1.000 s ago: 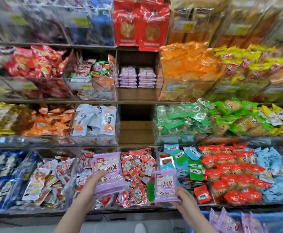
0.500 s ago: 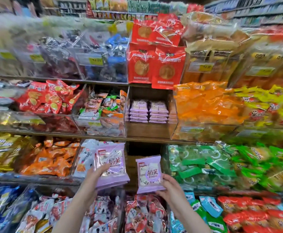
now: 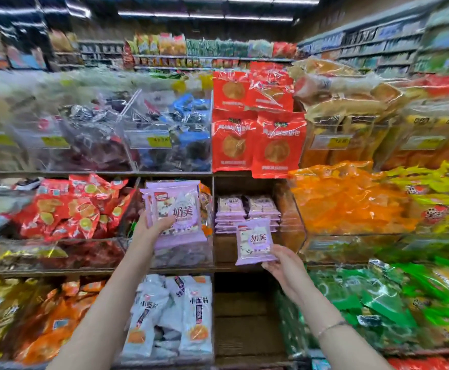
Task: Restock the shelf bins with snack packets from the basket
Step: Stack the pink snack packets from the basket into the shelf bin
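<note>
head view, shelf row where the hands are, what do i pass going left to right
Along that shelf: red packets → purple packets gripped by the left hand → purple stacks in the bin → orange packets → yellow packets.

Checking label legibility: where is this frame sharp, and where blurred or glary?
Head view: purple packets in the left hand and right hand read sharp; outer shelves smear with blur and bend from the wide lens; glare streaks the red bags.
</note>
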`<control>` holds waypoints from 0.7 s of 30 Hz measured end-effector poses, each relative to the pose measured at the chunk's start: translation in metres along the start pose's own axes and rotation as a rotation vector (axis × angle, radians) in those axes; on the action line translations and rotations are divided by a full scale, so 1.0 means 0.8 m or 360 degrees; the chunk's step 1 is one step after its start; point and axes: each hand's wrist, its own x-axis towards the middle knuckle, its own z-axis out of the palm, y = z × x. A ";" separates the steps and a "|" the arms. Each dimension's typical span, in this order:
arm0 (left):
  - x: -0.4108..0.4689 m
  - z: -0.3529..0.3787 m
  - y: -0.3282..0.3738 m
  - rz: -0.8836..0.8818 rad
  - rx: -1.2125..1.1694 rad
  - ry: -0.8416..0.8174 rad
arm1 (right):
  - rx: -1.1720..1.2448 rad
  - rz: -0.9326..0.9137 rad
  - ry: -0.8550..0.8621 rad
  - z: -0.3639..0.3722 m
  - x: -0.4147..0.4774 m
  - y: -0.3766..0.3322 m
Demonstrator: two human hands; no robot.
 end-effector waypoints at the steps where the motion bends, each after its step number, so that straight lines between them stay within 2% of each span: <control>1: 0.009 0.000 0.001 -0.0002 -0.0001 -0.0017 | -0.0014 -0.0053 0.0006 0.012 0.015 -0.009; 6: 0.035 -0.004 -0.009 -0.0055 -0.0040 -0.0069 | -0.0301 -0.0219 -0.0015 0.074 0.098 -0.048; 11: 0.046 -0.006 -0.014 -0.0159 0.0039 -0.0118 | -0.0605 -0.0176 0.0192 0.117 0.172 -0.055; 14: 0.047 -0.005 -0.014 -0.0146 0.0117 -0.0121 | -0.1383 -0.0272 0.0311 0.130 0.193 -0.054; 16: 0.045 -0.003 -0.015 -0.0129 0.0125 -0.0115 | -0.1821 -0.0454 0.0401 0.132 0.197 -0.053; 18: 0.043 -0.002 -0.016 -0.0134 0.0129 -0.0134 | -0.2068 -0.0549 0.0374 0.128 0.197 -0.053; 21: 0.040 -0.002 -0.013 -0.0151 0.0107 -0.0154 | -0.2249 -0.0519 0.0247 0.116 0.186 -0.059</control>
